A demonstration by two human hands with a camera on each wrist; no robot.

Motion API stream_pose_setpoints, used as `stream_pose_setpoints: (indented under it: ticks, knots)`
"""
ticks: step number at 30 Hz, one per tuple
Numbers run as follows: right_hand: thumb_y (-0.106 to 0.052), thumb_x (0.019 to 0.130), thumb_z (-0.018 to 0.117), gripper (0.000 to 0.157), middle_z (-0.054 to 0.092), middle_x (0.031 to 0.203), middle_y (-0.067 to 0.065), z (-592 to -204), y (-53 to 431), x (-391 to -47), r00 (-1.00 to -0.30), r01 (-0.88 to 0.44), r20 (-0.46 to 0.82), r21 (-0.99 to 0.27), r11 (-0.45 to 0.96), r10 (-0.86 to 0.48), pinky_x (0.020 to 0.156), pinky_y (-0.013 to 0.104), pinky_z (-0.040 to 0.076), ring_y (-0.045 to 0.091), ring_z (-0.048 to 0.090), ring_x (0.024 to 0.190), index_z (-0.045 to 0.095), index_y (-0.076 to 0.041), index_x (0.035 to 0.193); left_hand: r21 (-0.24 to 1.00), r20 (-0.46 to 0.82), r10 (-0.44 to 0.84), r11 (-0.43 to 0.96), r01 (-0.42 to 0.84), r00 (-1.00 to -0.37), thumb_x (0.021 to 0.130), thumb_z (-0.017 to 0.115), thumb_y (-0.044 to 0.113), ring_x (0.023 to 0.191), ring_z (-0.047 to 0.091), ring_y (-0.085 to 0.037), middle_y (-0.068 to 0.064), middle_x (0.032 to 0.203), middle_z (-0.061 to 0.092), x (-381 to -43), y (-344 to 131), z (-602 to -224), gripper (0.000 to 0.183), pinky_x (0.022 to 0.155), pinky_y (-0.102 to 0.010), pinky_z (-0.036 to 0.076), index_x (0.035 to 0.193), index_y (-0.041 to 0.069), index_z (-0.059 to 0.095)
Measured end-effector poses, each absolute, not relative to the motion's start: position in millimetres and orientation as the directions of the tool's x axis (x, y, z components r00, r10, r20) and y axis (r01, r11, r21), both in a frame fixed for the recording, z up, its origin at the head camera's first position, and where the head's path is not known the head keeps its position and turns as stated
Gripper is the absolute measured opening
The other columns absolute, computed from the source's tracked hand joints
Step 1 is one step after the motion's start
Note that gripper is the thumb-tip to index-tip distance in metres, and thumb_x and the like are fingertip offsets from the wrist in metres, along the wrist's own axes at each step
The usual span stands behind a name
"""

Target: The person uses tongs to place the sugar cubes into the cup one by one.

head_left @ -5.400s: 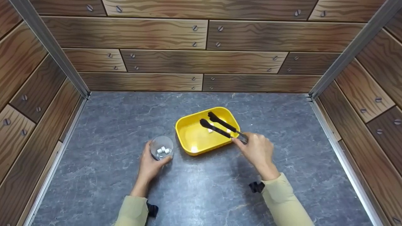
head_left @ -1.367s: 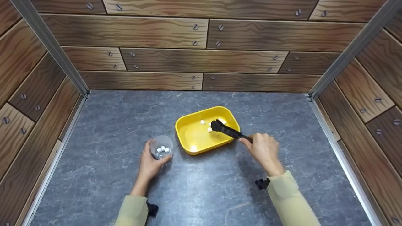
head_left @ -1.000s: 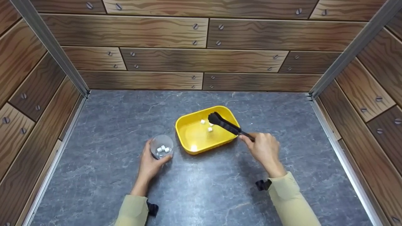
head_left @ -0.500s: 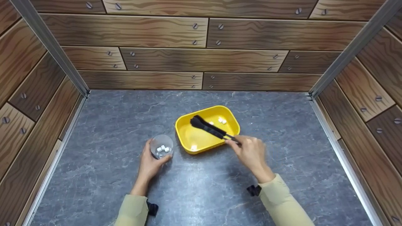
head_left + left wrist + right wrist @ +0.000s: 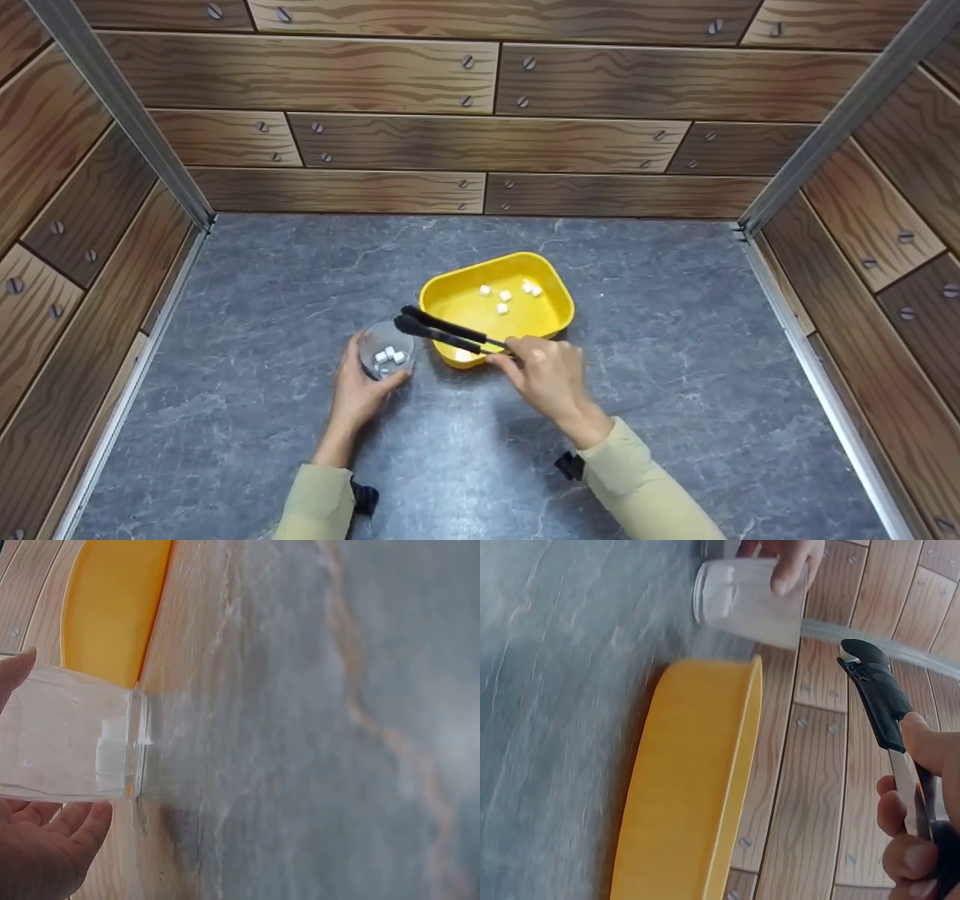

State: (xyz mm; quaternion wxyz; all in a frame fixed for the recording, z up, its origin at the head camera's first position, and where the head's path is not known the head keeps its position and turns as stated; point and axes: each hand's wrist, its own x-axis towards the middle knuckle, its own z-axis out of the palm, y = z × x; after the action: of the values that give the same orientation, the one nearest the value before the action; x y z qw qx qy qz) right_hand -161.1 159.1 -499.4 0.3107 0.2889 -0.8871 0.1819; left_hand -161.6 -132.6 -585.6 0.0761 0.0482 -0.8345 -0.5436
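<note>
My left hand [image 5: 360, 394] holds a clear cup [image 5: 386, 339], thumb on one side and fingers on the other. Several white cubes [image 5: 390, 355] lie at its bottom. In my right hand [image 5: 553, 379] is a pair of black-tipped metal tongs [image 5: 442, 337], tips over the cup's mouth. The right wrist view shows a bit of white [image 5: 847, 655] between the tong tips, likely a cube. Below the tongs stands a yellow tray [image 5: 461, 309] with several white cubes [image 5: 505, 296] inside, mostly toward its right half. The left wrist view shows the cup upright on the surface, beside the tray.
Blue-grey marbled flooring [image 5: 675, 300] lies under everything. Wood-patterned panels [image 5: 480, 142] form the back and sides, with metal posts [image 5: 142, 112] in the corners. The tray's rim stands between my right hand and the far cubes.
My right hand has carried the tongs left from the tray to above the cup. Cubes the tongs covered in the tray show again. Left hand and cup stay in place.
</note>
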Motion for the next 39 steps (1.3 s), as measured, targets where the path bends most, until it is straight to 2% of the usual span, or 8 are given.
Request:
stream_pose_setpoints:
  ticks: [7,13,18,27,34,39]
  knots:
    - [-0.042,0.080,0.079,0.033,0.046,0.054,-0.006,-502.6,146.0,-159.8,-0.587,-0.631,0.678,-0.040,0.775,-0.442,0.034,0.022,0.021,0.008,0.033,0.039,0.066,-0.012,0.074,0.919,0.080,-0.165,0.395,0.008,-0.983,0.069,0.091,0.025,0.132,0.041,-0.040,-0.026,0.143,0.043,-162.2,-132.4,-584.6,0.097,0.111,-0.050,0.031,0.145,-0.001,0.037]
    - [-0.047,0.080,0.078,0.039,0.055,0.060,-0.003,-507.4,141.4,-156.9,-0.583,-0.626,0.670,-0.011,0.779,-0.459,0.033,0.023,0.030,0.010,0.043,0.040,0.071,-0.009,0.084,0.915,0.077,-0.164,0.403,0.004,-0.984,0.069,0.090,0.027,0.133,0.038,-0.042,-0.028,0.145,0.040,-162.3,-132.3,-585.1,0.099,0.112,-0.052,0.030,0.146,-0.002,0.036]
    - [-0.045,0.078,0.081,0.040,0.060,0.065,0.000,-508.1,146.4,-155.9,-0.616,-0.602,0.666,-0.053,0.797,-0.421,0.035,0.024,0.037,0.012,0.049,0.043,0.071,-0.008,0.088,0.917,0.067,-0.164,0.399,-0.004,-0.984,0.069,0.090,0.026,0.133,0.039,-0.041,-0.028,0.146,0.040,-162.2,-131.8,-584.9,0.100,0.111,-0.052,0.031,0.147,-0.001,0.035]
    - [-0.042,0.076,0.083,0.039,0.068,0.072,0.005,-506.4,172.2,-159.9,-0.669,-0.519,0.676,-0.129,0.845,-0.308,0.036,0.027,0.040,0.016,0.056,0.047,0.073,-0.006,0.089,0.914,0.068,-0.170,0.405,-0.007,-0.983,0.068,0.091,0.026,0.130,0.042,-0.042,-0.028,0.143,0.041,-161.9,-131.4,-585.3,0.100,0.108,-0.052,0.035,0.147,-0.002,0.034]
    - [-0.042,0.078,0.082,0.039,0.065,0.068,0.005,-505.8,197.7,-162.6,-0.716,-0.441,0.664,-0.194,0.876,-0.213,0.034,0.026,0.034,0.016,0.052,0.044,0.072,-0.005,0.086,0.906,0.052,-0.167,0.423,-0.024,-0.985,0.071,0.089,0.031,0.134,0.037,-0.043,-0.030,0.146,0.037,-160.6,-132.2,-585.2,0.104,0.110,-0.054,0.031,0.148,-0.005,0.030]
    - [-0.040,0.077,0.084,0.038,0.065,0.066,0.006,-506.4,214.9,-165.4,-0.746,-0.378,0.647,-0.215,0.900,-0.159,0.034,0.029,0.035,0.018,0.052,0.044,0.072,-0.005,0.085,0.904,0.048,-0.168,0.427,-0.029,-0.985,0.070,0.090,0.030,0.134,0.037,-0.043,-0.029,0.146,0.037,-160.9,-131.9,-585.7,0.103,0.111,-0.053,0.031,0.148,-0.004,0.031]
